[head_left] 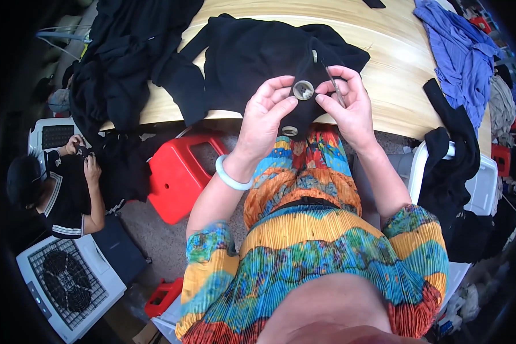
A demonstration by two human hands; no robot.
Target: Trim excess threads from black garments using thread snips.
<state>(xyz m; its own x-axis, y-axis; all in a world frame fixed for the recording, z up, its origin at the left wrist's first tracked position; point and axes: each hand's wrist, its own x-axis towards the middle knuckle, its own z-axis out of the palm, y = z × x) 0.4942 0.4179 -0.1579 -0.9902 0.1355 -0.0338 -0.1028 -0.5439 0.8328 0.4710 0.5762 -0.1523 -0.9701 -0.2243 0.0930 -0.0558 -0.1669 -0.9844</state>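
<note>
A black knitted garment [252, 63] lies over the table's near edge and hangs down toward my lap. On it is a large round mottled button [303, 90], with another button [314, 55] above and a third button [289, 131] lower down. My left hand [268, 112] pinches the black cloth just left of the middle button. Between the fingers and palm of my right hand [350, 106] lies a slim metal tool [336, 87], which looks like thread snips, though its full shape is hidden. The right thumb and fingertip meet at the cloth beside the button's right edge.
More black garments [120, 69] are heaped at the table's left. Blue-purple cloth [458, 57] drapes over its right end. Below stand a red stool [183, 178], a fan cooler [69, 286] and a white bin [481, 183] with black cloth. Another person [69, 189] works at left.
</note>
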